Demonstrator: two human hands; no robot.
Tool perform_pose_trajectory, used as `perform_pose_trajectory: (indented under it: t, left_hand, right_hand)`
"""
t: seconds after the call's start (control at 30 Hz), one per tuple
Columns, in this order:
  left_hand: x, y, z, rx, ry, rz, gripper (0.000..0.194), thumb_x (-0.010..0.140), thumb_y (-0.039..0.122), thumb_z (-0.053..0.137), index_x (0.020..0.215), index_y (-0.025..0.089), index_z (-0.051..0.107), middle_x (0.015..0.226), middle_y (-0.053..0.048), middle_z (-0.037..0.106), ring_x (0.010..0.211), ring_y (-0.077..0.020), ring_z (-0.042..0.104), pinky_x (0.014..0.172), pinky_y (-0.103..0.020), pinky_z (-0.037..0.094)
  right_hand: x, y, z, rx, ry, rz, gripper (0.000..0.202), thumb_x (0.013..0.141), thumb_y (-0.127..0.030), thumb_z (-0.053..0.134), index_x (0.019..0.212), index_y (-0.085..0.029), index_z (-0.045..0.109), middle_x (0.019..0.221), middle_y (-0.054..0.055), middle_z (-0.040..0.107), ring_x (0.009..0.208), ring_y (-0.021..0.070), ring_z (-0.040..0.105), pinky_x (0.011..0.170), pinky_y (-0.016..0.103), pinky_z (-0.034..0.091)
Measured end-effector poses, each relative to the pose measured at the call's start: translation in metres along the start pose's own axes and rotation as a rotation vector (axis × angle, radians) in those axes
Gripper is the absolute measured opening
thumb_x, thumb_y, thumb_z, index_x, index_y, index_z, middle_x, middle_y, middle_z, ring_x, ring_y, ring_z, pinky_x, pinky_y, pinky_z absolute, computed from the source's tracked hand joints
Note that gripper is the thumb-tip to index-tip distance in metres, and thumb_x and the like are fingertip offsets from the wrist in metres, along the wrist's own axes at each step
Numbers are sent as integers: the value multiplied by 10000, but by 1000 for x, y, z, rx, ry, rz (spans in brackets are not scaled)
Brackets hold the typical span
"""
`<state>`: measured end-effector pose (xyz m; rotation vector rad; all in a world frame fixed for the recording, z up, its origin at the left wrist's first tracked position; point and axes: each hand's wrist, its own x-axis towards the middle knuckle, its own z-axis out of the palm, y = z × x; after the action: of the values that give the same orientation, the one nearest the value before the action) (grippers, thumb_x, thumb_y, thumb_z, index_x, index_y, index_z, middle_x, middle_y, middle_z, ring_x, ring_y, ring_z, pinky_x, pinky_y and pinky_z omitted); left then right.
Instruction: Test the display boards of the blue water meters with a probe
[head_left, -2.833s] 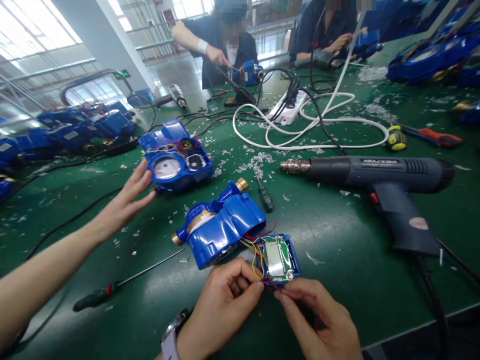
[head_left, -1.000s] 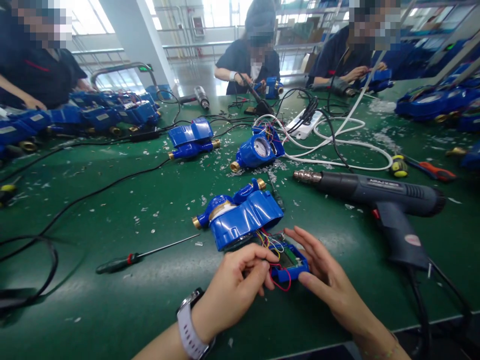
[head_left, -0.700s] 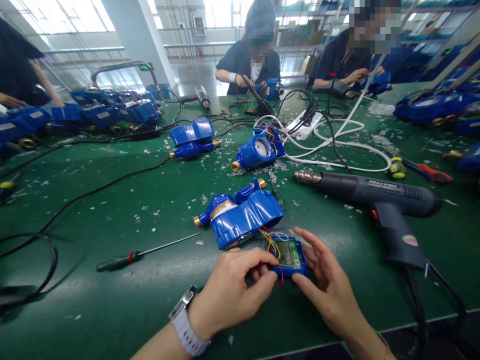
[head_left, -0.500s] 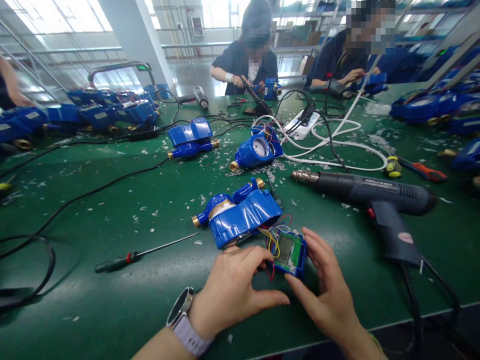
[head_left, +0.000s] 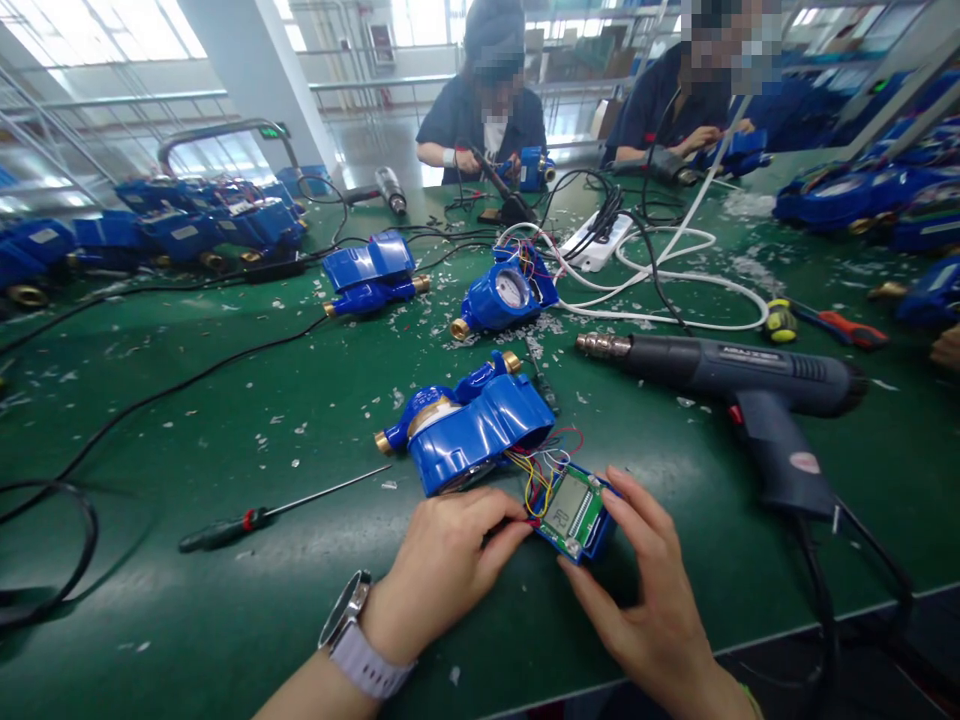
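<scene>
A green circuit board with a small display (head_left: pixel 576 510) sits in a blue case, joined by thin coloured wires to a blue meter (head_left: pixel 480 430) with brass ends. My right hand (head_left: pixel 649 590) holds the case's right side and lower edge between thumb and fingers. At the board's left edge, my left hand (head_left: pixel 457 560) pinches a red wire (head_left: pixel 533 522) between thumb and fingertips. A watch (head_left: pixel 352 625) is on my left wrist. The meter lies on the green table (head_left: pixel 247 620) just beyond my left hand.
A screwdriver (head_left: pixel 225 528) lies at left, a heat gun (head_left: pixel 750 380) at right. Further back are two blue meters (head_left: pixel 499 295), (head_left: pixel 371 270), white cable (head_left: pixel 667 322), a power strip (head_left: pixel 598 238) and stacked meters (head_left: pixel 195 230). Two people (head_left: pixel 491 110) work across the table.
My left thumb has closed against its fingers at the red wire. The circuit board has turned slightly, and my right fingers now rest on its case edge. The whole view has shifted a little.
</scene>
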<state>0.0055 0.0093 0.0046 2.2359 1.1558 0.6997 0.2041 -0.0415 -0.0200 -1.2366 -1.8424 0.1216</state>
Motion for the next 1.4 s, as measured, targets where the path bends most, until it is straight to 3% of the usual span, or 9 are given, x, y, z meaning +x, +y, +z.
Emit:
perform_pose_trajectory:
  t: [0.17, 0.43, 0.6, 1.4]
  left_hand:
    - [-1, -4, 0, 18, 28, 97, 52, 909, 227, 592, 928, 217, 639, 879, 14, 720, 751, -150, 686, 673, -259, 527]
    - [-2, -5, 0, 154, 33, 136, 98, 920, 255, 558, 842, 200, 583, 762, 9, 654, 640, -160, 630, 555, -260, 480]
    - [-1, -3, 1, 162, -19, 130, 57, 898, 247, 590, 934, 202, 590, 849, -10, 679, 719, -186, 661, 607, -288, 523]
    - [0, 0, 7, 34, 68, 87, 81, 886, 187, 599, 870, 190, 678, 806, -14, 722, 692, -163, 673, 631, -266, 529]
  right_hand:
    - [0, 0, 0, 21, -22, 34, 539, 887, -121, 594, 1382, -124, 380, 1402, 163, 402, 1316, 261, 385, 1092, 416, 352]
    - [3, 1, 2, 44, -35, 71, 545, 893, -126, 580, 1394, -130, 365, 1406, 148, 401, 1325, 246, 372, 1116, 402, 328]
    - [4, 2, 3, 64, -45, 81, 558, 894, -124, 578, 1405, -146, 355, 1413, 137, 393, 1335, 237, 359, 1125, 389, 317]
    - [4, 0, 3, 14, -78, -22, 555, 896, -83, 547, 1410, -144, 346, 1381, 159, 408, 1277, 272, 415, 1058, 471, 400]
